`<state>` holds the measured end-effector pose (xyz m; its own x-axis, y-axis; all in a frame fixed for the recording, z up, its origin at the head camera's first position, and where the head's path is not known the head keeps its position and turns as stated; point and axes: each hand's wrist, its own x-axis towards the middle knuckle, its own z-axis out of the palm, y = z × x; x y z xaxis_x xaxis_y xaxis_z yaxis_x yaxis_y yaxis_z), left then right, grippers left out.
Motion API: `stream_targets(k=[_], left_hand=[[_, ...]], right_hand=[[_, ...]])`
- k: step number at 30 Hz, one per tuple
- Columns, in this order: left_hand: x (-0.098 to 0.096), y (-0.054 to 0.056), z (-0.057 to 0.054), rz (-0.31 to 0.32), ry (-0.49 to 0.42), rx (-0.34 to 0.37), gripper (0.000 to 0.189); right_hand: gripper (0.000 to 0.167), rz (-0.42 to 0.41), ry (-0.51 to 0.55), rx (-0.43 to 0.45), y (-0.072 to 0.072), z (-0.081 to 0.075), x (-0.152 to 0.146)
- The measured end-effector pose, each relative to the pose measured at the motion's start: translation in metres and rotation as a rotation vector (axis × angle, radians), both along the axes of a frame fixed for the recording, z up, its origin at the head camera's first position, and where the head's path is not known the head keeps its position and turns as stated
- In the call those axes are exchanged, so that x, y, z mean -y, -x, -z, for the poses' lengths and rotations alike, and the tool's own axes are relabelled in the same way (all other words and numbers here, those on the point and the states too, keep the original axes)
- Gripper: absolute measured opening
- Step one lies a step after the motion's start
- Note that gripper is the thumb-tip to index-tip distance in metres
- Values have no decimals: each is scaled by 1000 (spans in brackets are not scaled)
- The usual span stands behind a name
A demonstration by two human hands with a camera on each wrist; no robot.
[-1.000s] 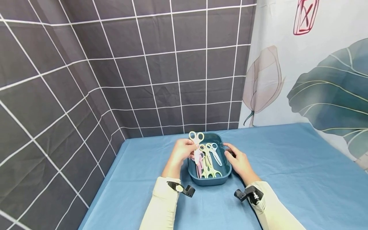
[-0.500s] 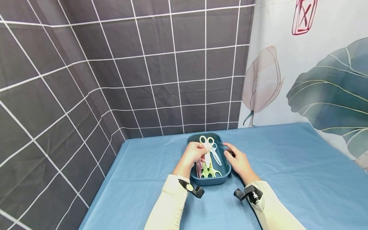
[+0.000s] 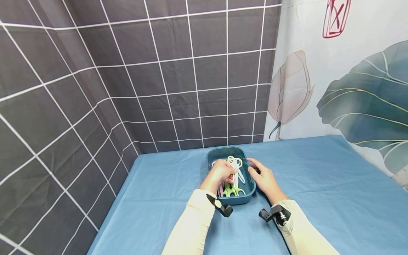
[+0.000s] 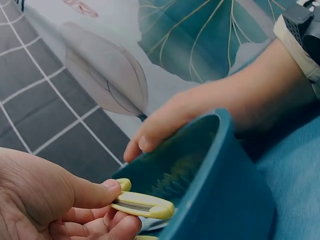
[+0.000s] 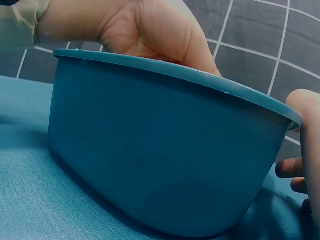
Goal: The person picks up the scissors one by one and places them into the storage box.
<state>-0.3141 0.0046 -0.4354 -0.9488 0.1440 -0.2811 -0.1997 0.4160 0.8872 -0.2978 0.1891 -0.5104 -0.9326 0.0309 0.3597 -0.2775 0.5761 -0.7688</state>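
In the head view my left hand (image 3: pixel 222 173) pinches a pair of pale yellow scissors (image 3: pixel 235 163) over the blue bin (image 3: pixel 234 201), with the handle loops pointing away and the blades hanging down. The left wrist view shows the yellow scissor handle (image 4: pixel 145 205) between thumb and fingers. Inside the bin lie light-green scissors (image 3: pixel 234 191), a light-blue pair (image 3: pixel 242 176) and a pink pair, partly hidden under my left hand. My right hand (image 3: pixel 265 179) holds the bin by its right rim; the right wrist view has its thumb at the rim and other fingers by the outer wall.
A blue cloth (image 3: pixel 318 184) covers the table under the bin. Behind it hang a dark grid-patterned curtain (image 3: pixel 178 85) and a white sheet with leaf prints (image 3: pixel 293 85). A black cable (image 3: pixel 267 199) runs along the right forearm.
My left hand has moved right and slightly down with the yellow scissors, from the bin's left side to over its middle. The right hand still holds the rim.
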Motion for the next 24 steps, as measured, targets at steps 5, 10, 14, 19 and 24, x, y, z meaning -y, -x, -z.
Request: stream_targets(k=[5, 10, 14, 19, 24], left_hand=[[-3, 0, 2, 7, -9, 47, 28], [-8, -2, 6, 1, 41, 55, 31], [-14, -3, 8, 16, 95, 58, 30], [-19, -2, 7, 13, 140, 72, 29], [-21, 2, 12, 11, 194, 71, 25]], right_hand=[[40, 8, -17, 11, 1, 0, -1], [41, 6, -21, 24, 0, 0, -1], [40, -1, -8, 9, 0, 0, -1], [40, -1, -15, -2, 0, 0, 0], [40, -1, -18, -6, 0, 0, 0]])
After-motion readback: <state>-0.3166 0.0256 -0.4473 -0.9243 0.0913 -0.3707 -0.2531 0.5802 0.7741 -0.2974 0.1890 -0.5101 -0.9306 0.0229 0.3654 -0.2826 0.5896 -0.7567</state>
